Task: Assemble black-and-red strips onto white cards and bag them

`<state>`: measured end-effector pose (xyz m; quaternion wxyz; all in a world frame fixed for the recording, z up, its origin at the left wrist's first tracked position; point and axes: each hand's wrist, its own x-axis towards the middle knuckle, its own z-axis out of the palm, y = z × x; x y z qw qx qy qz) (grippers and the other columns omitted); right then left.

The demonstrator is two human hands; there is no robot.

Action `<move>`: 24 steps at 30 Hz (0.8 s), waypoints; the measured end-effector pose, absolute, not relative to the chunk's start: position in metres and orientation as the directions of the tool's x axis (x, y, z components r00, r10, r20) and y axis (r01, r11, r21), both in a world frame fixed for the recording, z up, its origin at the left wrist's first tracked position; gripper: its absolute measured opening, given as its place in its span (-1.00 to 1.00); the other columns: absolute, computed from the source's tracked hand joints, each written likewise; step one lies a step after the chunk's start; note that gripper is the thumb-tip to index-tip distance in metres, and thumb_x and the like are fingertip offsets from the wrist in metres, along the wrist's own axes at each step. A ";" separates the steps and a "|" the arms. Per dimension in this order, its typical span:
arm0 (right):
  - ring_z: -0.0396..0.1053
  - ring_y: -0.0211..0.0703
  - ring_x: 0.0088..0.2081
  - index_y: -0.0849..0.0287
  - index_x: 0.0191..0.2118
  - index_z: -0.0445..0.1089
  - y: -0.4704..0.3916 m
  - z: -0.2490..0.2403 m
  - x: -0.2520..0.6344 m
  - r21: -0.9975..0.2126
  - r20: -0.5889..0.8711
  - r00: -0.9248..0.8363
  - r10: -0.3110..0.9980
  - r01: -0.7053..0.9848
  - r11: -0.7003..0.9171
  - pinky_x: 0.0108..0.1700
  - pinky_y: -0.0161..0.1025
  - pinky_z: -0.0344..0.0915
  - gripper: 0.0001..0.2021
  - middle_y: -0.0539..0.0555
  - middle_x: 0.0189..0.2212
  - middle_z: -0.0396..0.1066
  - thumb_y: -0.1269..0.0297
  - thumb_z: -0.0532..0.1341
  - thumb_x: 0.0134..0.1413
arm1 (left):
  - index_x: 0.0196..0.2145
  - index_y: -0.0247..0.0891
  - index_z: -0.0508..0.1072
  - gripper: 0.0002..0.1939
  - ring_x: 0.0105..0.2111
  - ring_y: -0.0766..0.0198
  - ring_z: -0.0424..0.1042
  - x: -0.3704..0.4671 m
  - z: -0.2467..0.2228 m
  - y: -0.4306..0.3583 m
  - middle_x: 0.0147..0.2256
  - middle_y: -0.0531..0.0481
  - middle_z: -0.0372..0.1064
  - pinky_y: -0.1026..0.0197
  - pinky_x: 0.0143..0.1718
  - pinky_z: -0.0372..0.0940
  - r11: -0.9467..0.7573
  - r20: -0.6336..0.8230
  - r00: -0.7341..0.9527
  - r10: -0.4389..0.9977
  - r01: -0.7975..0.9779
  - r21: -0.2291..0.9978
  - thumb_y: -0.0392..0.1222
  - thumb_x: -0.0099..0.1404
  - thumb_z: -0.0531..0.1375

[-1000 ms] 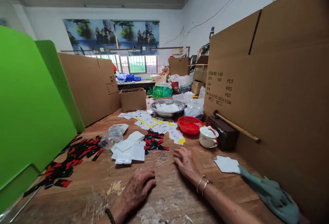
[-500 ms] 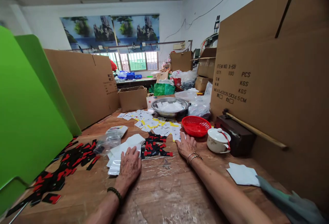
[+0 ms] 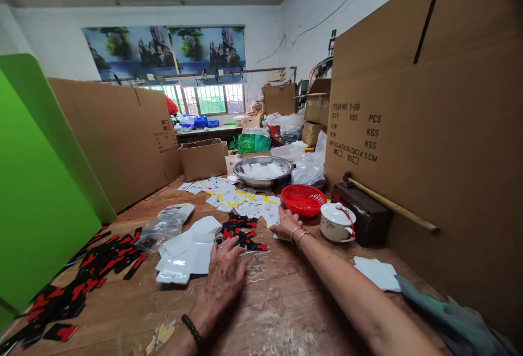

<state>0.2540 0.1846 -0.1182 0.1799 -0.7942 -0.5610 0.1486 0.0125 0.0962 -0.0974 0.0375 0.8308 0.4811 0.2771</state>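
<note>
Moved since the earlier frame: my left grip (image 3: 226,269), off the top of the white packets (image 3: 190,252) to their right edge; my right grip (image 3: 287,223) remains by the printed cards (image 3: 245,198), a white edge now showing beneath it.

Left grip: palm down, fingers loosely bent, tips at the near black-and-red pieces (image 3: 241,230); whether anything is pinched, I cannot tell. Right grip: fingers curled down at the near right edge of the cards; the fingertips are hidden, so I cannot tell whether I hold one.

Limits, right: red basket (image 3: 304,199), just beside my right fingers; lidded cup (image 3: 335,228), near my wrist; tall cardboard (image 3: 449,127), beyond a dark brown box (image 3: 362,219).

Limits, left: white packets, against my left fingers; scattered black-and-red strips (image 3: 93,269), well apart; green panel (image 3: 36,143), past those.

Limit, far: metal basin (image 3: 263,182), behind the cards.

Open room: bare surface (image 3: 273,299) between my forearms, running towards me, worn and scuffed.
</note>
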 end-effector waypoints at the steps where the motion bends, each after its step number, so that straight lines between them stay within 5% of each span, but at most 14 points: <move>1: 0.18 0.19 0.09 0.04 0.19 0.24 0.187 -0.117 0.255 -0.448 -0.039 0.319 0.947 0.842 -0.301 -0.04 -0.05 0.14 -0.31 0.21 0.14 0.21 0.12 0.32 -0.14 | -0.22 -0.15 0.53 -0.78 0.12 0.00 0.33 0.020 -0.099 0.095 0.09 -0.14 0.41 -0.29 0.25 -0.04 -0.549 0.424 0.395 0.815 0.760 0.348 -0.30 0.22 0.13; 4: 0.15 0.18 0.13 0.06 0.09 0.35 0.192 -0.117 0.258 -0.454 -0.030 0.281 0.959 0.851 -0.264 0.02 -0.05 0.11 -0.40 0.19 0.18 0.16 0.14 0.34 -0.17 | -0.19 -0.16 0.52 -0.78 0.13 0.03 0.32 0.041 -0.103 0.096 0.08 -0.16 0.41 -0.24 0.26 -0.03 -0.597 0.446 0.425 0.788 0.706 0.381 -0.27 0.25 0.12; 9: 0.14 0.10 0.17 0.07 0.25 0.17 0.188 -0.122 0.259 -0.484 -0.001 0.228 0.974 0.852 -0.200 0.10 -0.08 0.06 -0.29 0.15 0.19 0.20 0.12 0.29 -0.07 | -0.16 -0.21 0.50 -0.76 0.12 -0.01 0.31 0.077 -0.103 0.117 0.05 -0.21 0.42 -0.22 0.22 0.05 -0.589 0.368 0.470 0.802 0.724 0.360 -0.31 0.24 0.12; 12: 0.12 0.14 0.17 0.11 0.30 0.10 0.182 -0.129 0.261 -0.497 0.045 0.261 0.964 0.843 -0.205 0.13 -0.04 0.04 -0.23 0.19 0.21 0.17 0.08 0.28 -0.05 | -0.03 -0.26 0.43 -0.66 0.20 -0.13 0.20 0.101 -0.102 0.136 0.08 -0.26 0.38 -0.34 0.23 -0.09 -0.559 0.286 0.485 0.826 0.769 0.311 -0.31 0.24 0.11; 15: 0.21 0.14 0.09 0.13 0.21 0.24 0.176 -0.138 0.263 -0.563 0.150 0.295 0.944 0.810 -0.164 0.09 -0.03 0.10 -0.34 0.20 0.09 0.30 0.10 0.29 -0.06 | 0.04 -0.28 0.36 -0.61 0.24 -0.17 0.12 0.120 -0.108 0.152 0.10 -0.29 0.36 -0.43 0.23 -0.25 -0.541 0.244 0.485 0.840 0.782 0.308 -0.31 0.25 0.10; 19: 0.34 0.00 -0.06 0.15 0.02 0.35 0.171 -0.150 0.269 -0.756 0.320 0.296 0.900 0.652 0.054 -0.01 -0.12 0.23 -0.51 0.12 -0.08 0.42 0.29 0.26 -0.15 | 0.03 -0.22 0.29 -0.54 0.20 -0.08 0.19 0.134 -0.116 0.160 0.08 -0.24 0.36 -0.33 0.20 -0.14 -0.488 0.255 0.416 0.873 0.751 0.444 -0.38 0.15 0.16; 24: 0.41 -0.04 -0.20 0.15 -0.11 0.39 0.171 -0.153 0.273 -0.904 0.385 0.344 0.857 0.326 0.276 -0.12 -0.13 0.34 -0.57 0.06 -0.22 0.49 0.29 0.26 -0.24 | -0.09 -0.21 0.29 -0.55 -0.04 0.02 0.40 0.141 -0.115 0.168 -0.12 -0.16 0.45 -0.12 0.11 0.07 -0.326 0.271 0.187 0.944 0.650 0.686 -0.39 0.03 0.23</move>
